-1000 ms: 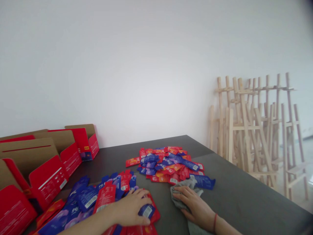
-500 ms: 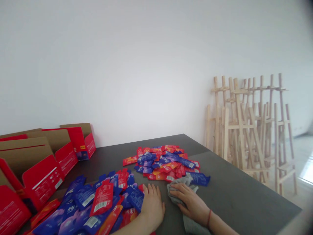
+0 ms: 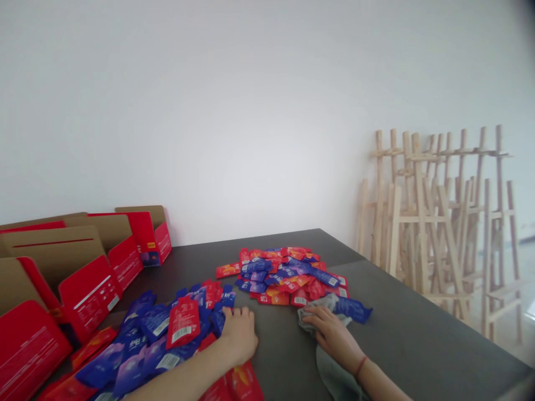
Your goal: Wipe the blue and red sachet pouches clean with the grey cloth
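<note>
My left hand (image 3: pixel 240 337) rests at the right edge of the nearer pile of red and blue sachets (image 3: pixel 144 340), its fingers bent down and touching the pile's side. It appears open, though the fingertips are partly hidden. My right hand (image 3: pixel 334 337) is closed over a grey cloth (image 3: pixel 334 370), bunched under the fingers and trailing towards me on the table. Just beyond that cloth lies a blue sachet (image 3: pixel 353 309), touching or nearly touching it. Behind it is the farther pile of red and blue sachets (image 3: pixel 284 275).
Red cardboard boxes with brown insides (image 3: pixel 90 295) stand open in rows along the left. The dark table (image 3: pixel 397 328) ends at a slanting right edge. Several wooden easels (image 3: pixel 434 239) lean by the white wall (image 3: pixel 251 111) beyond it.
My left hand has shifted left against the nearer sachets, and its fingers have bent. Red sachets now show below its wrist. The right hand stays on the cloth; the view has turned slightly left.
</note>
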Action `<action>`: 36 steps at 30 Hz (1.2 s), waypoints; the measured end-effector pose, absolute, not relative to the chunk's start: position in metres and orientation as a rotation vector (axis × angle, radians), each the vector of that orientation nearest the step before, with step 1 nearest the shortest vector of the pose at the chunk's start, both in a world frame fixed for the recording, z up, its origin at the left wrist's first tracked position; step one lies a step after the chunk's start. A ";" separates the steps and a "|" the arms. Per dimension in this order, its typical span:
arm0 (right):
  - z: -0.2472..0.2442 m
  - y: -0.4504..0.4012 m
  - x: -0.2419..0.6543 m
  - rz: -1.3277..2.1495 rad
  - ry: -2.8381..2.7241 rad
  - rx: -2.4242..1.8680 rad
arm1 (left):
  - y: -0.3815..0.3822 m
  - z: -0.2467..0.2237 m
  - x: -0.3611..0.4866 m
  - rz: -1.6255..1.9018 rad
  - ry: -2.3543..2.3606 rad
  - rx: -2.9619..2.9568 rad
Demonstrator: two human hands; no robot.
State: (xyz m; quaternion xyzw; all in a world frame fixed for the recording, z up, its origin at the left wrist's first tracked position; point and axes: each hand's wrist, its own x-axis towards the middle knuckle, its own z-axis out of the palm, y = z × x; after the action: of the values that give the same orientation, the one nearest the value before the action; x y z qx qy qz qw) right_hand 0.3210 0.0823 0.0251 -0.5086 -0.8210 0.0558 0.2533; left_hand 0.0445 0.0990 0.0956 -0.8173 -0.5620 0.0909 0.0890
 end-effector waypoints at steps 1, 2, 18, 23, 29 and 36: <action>0.024 0.084 0.322 0.137 -2.213 -1.409 | 0.106 0.100 0.050 0.241 -1.662 -2.448; 0.022 0.086 0.323 0.122 -2.194 -1.431 | 0.115 0.103 0.057 0.214 -1.636 -2.471; 0.027 0.078 0.351 0.302 -2.200 -1.247 | 0.095 0.083 0.118 0.019 -1.232 -2.890; 0.055 0.067 0.345 0.323 -2.202 -1.232 | 0.046 0.076 0.128 -0.174 -1.019 -3.066; 0.076 0.028 0.328 0.299 -2.535 -1.115 | 0.019 0.070 0.116 0.118 -1.256 -3.048; 0.057 0.027 0.320 0.187 -2.572 -1.362 | 0.031 0.077 0.088 0.258 -1.491 -2.875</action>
State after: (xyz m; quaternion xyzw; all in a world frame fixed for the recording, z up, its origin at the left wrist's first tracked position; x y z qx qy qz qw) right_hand 0.3196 0.0267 0.0567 -0.4639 -0.8764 0.0638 0.1123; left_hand 0.0879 0.0312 0.0774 -0.8836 -0.4584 0.0792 -0.0536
